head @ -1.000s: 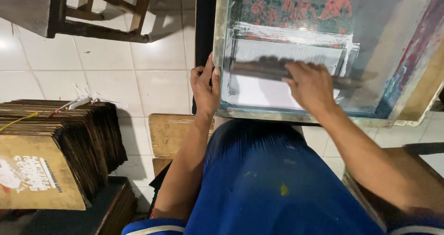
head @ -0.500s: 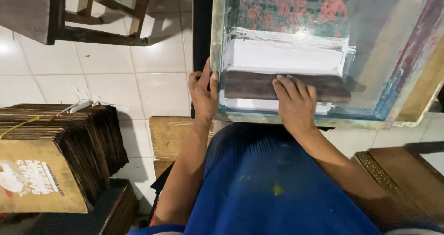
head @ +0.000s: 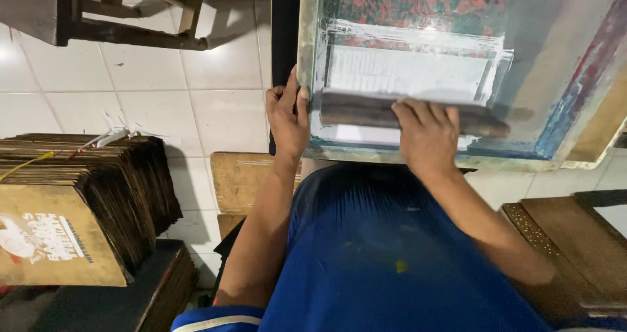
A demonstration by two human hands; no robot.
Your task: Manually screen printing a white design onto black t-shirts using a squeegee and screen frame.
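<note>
The left hand (head: 287, 116) grips the near left corner of a printing screen frame (head: 307, 58), thumb on the rail and fingers curled round its edge. The right hand (head: 428, 133) presses down, closed, on a dark wooden squeegee (head: 353, 109) lying across the near part of the mesh, with white ink (head: 411, 35) smeared just beyond it. The frame sits far and to the right, above the person's blue shorts (head: 392, 253). On the left, a stack of brown printed cardboard sheets (head: 78, 201) stands beside the white tiled floor (head: 215, 103).
</note>
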